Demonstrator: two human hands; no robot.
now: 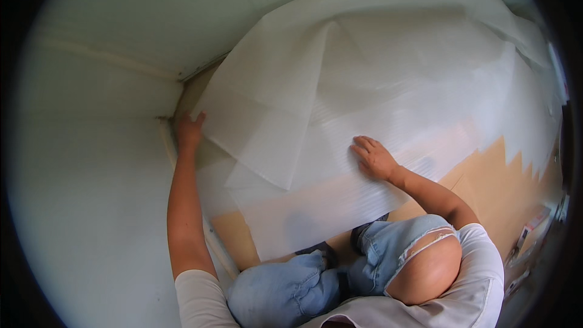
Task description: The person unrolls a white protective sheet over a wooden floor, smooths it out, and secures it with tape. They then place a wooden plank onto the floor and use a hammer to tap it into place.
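A large, translucent white protective sheet (pixel 388 85) is spread over the floor, wrinkled, with a folded flap (pixel 267 121) lying across its left part. My left hand (pixel 191 132) reaches to the flap's left edge, close to the wall corner. Its thumb and fingers show apart, though its fingertips are partly hidden. On the middle of the sheet, my right hand (pixel 375 158) rests palm down with its fingers stretched out. The sheet's near end lies just in front of my bent knees.
Pale walls (pixel 91 206) meet in a corner at the left, with a skirting strip (pixel 220 249) along the floor. Tan floor covering (pixel 495 185) shows past the sheet's jagged right edge. Several small items (pixel 528 231) lie at the far right, too blurred to name.
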